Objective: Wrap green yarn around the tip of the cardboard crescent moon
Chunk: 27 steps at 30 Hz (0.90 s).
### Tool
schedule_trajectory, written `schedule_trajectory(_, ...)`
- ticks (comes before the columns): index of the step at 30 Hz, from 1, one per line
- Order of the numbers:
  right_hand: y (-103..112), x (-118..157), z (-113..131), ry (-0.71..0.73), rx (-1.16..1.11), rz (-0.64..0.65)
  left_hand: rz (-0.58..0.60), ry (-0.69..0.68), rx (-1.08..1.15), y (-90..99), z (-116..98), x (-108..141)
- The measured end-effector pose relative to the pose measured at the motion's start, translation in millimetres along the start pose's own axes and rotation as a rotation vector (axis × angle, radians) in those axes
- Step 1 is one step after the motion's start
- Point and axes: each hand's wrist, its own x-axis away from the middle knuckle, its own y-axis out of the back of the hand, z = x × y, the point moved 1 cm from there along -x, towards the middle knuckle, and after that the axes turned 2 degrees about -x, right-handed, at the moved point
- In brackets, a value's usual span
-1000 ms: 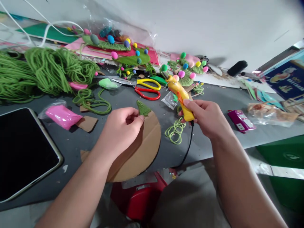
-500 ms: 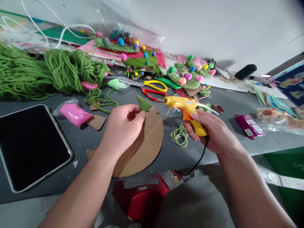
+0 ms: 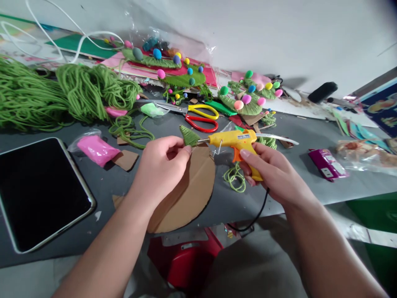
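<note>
A tan cardboard piece [image 3: 186, 192] with a rounded edge has its pointed tip wrapped in green yarn [image 3: 189, 136]. My left hand [image 3: 166, 163] pinches the cardboard just below the wrapped tip, thumb on top. In my right hand [image 3: 269, 169] is a yellow hot glue gun [image 3: 234, 138] with an orange trigger and a white glue stick out of its back. Its metal nozzle points left and meets, or nearly meets, the right edge of the yarn wrapping. My right thumb lies along the handle. A black cord hangs below the gun.
Scissors [image 3: 201, 118] with yellow and red handles lie behind the cardboard. Green yarn bundles [image 3: 89, 89] and a tablet [image 3: 43, 192] are at left, with a pink packet [image 3: 97, 149] beside it. Pompom-dotted green pieces [image 3: 242, 101] line the back. A purple packet [image 3: 328, 164] lies right.
My right hand has brought the glue gun left and slightly down, so its nozzle is now at the yarn-wrapped tip. My left hand keeps its pinch on the cardboard.
</note>
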Motion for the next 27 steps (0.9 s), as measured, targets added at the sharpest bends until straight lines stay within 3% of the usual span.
schedule_trajectory(10, 0.0, 5.4, 6.3, 0.066, 0.205, -0.145, -0.033, -0.011, -0.041, -4.7, 3.1, -1.7)
schedule_trajectory(27, 0.5, 6.0, 8.4, 0.092, 0.265, -0.139, -0.033, -0.013, -0.03, -7.7, 7.7, -3.6)
